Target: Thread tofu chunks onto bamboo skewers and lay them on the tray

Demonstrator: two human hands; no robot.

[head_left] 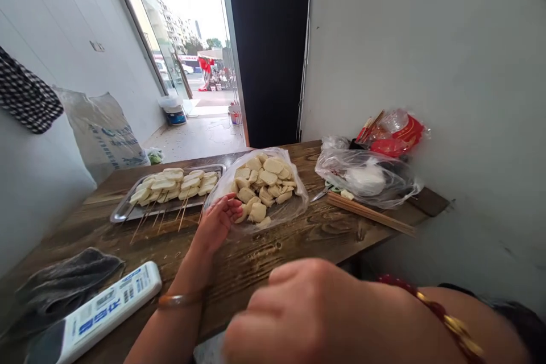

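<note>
My left hand [219, 219] rests at the near left edge of a clear plastic bag [294, 210], palm partly up. Its fingers are loosely bent and a little apart, close to the pale, bread-like slices [268, 177] heaped on the bag. No slice shows clearly in its grasp. Large and close to the camera, my right hand [298, 313] is blurred, with its fingers curled in; whatever they hold, if anything, is hidden. Left of the bag, a metal tray [123, 215] carries skewered slices [160, 185], their thin sticks pointing toward me over its near edge.
Bare wooden skewers [371, 213] lie at the right beside scissors [319, 193] and a plastic bag with white contents [367, 179]. Red packaging [396, 136] sits behind. A dark cloth [81, 273] and a white labelled box-like item [111, 307] lie at the near left.
</note>
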